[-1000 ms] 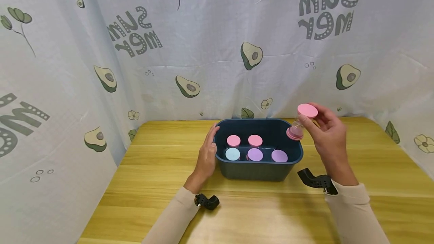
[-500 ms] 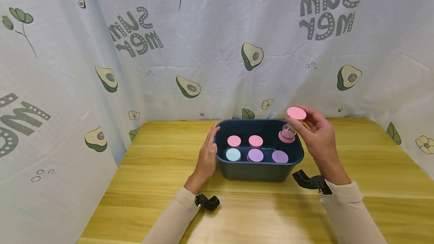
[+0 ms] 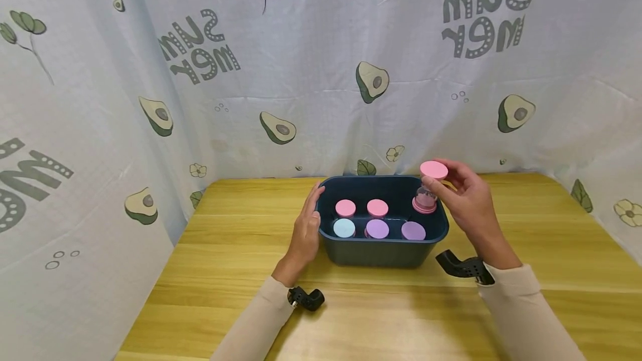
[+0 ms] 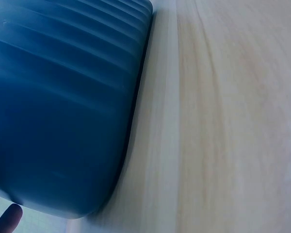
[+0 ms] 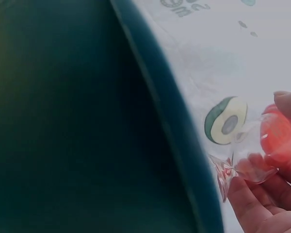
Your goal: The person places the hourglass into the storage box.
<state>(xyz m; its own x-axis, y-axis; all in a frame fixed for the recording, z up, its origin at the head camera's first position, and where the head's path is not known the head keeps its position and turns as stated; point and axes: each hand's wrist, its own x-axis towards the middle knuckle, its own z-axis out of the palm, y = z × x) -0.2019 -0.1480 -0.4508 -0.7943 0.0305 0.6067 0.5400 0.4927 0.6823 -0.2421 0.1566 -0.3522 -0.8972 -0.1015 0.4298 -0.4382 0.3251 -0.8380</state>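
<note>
My right hand (image 3: 468, 199) pinches a sand timer (image 3: 427, 193) with pink end caps, clear glass and pink sand, slightly tilted over the right end of a dark blue bin (image 3: 371, 253). In the right wrist view, thumb and fingers surround the upper bulb of the sand timer (image 5: 252, 151), beyond the bin's rim (image 5: 160, 111). My left hand (image 3: 305, 233) rests with straight fingers against the bin's left end. Inside the bin, round tops show: pink ones (image 3: 345, 207) at the back, and a light blue one (image 3: 344, 228) and purple ones (image 3: 377, 229) in front.
The bin stands on a wooden table (image 3: 225, 272), near its back edge. Behind hangs a white curtain (image 3: 321, 43) printed with avocados. Each wrist wears a black camera mount, one on the left (image 3: 307, 298) and one on the right (image 3: 463, 267).
My right hand has moved left and slightly down with the sand timer, bringing its lower cap over the bin's inside. The left hand and the bin have stayed put.
</note>
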